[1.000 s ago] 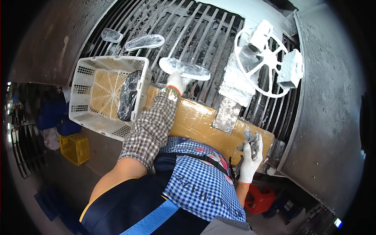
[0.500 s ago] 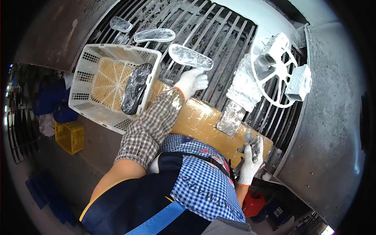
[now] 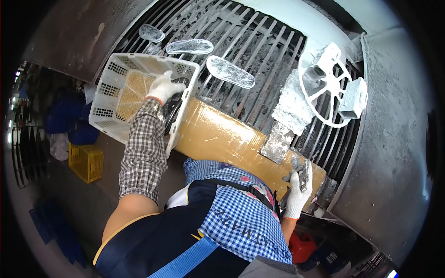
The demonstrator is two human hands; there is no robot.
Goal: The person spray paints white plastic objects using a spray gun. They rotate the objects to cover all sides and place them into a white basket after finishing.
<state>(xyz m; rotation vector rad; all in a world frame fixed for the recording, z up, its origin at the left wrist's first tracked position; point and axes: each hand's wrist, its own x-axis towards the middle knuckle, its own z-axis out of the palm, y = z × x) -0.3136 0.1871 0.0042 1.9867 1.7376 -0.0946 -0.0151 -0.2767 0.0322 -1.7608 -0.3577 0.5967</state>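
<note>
My left hand (image 3: 166, 88), in a white knit glove, reaches into a white plastic basket (image 3: 129, 56). Its thumb stands away from the fingers, which are beside a stack of dark, shiny sole-shaped pieces (image 3: 172, 111); the hand partly covers the stack. In my gloved right hand (image 3: 296, 199), at the lower right, a spray gun (image 3: 300, 175) crusted with grey is gripped. On the metal grate lie three silvery sole-shaped pieces: a near one (image 3: 231, 72), a middle one (image 3: 190, 47) and a far one (image 3: 151, 33).
A brown taped carton surface (image 3: 222, 134) runs along the grate (image 3: 259, 60) in front of me. Right of it stand a white-coated wheel (image 3: 331, 85) and a crusted block (image 3: 293, 106). Metal walls rise at both sides. A yellow crate (image 3: 86, 163) sits low at left.
My left hand has moved left from beside the nearest silvery piece into the basket. My right hand keeps the spray gun in nearly the same place. The view has shifted slightly.
</note>
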